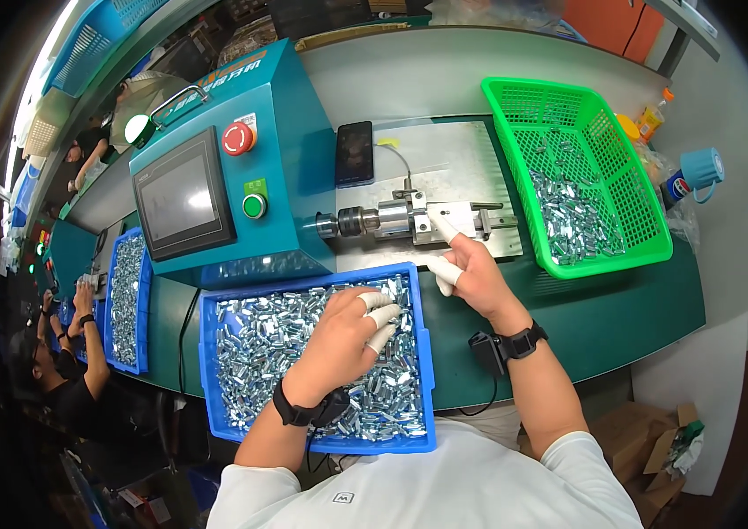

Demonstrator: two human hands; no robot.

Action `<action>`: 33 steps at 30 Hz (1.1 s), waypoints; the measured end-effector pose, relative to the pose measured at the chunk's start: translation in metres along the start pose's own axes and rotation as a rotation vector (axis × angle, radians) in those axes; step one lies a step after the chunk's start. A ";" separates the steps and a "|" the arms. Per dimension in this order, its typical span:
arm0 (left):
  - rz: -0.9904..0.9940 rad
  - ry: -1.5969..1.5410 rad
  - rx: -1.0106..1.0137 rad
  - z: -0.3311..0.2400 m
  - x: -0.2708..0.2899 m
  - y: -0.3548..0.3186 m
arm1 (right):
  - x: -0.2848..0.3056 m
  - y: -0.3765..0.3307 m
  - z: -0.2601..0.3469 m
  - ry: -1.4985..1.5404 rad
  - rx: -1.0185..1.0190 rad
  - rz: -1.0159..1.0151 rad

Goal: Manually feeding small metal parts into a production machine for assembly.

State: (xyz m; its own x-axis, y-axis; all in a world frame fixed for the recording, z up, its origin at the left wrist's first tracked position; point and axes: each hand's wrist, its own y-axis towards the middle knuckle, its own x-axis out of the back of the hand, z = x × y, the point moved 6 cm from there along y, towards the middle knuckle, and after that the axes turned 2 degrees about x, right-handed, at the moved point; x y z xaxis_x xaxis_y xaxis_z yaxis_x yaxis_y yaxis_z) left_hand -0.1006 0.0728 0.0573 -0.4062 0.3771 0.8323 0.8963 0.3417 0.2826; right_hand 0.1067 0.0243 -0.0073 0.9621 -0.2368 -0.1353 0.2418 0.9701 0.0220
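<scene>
My left hand [343, 333] reaches over the blue tray [425, 361] full of small shiny metal pieces [259, 353]. Its fingers, covered by white finger cots, are bent but apart, and their tips are among the pieces near the tray's right side. My right hand [480, 278] is at the metal clamping fixture [445, 222] of a teal machine [295, 159]. Its index finger stretches out, the tip at the fixture's front face, and the thumb points left below it. No piece shows in that hand. In line with the fixture, on its left, sits a round chuck [352, 221].
At the right stands a green basket [647, 212] with more metal pieces. A phone [355, 154] lies behind the chuck. The machine carries a screen [182, 196], a red stop button [238, 138] and a green button [254, 206]. A blue mug [700, 167] stands far right. Another person [74, 370] works at left.
</scene>
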 end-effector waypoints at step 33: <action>0.144 -0.103 0.045 -0.005 -0.015 -0.007 | 0.006 -0.003 0.006 0.001 -0.018 -0.008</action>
State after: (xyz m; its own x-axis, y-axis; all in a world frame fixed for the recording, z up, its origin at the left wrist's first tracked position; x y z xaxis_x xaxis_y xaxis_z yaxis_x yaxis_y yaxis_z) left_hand -0.1005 0.0603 0.0456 -0.2929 0.5105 0.8084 0.9384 0.3155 0.1407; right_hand 0.1127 0.0196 -0.0022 0.9600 -0.2444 -0.1366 0.2471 0.9690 0.0029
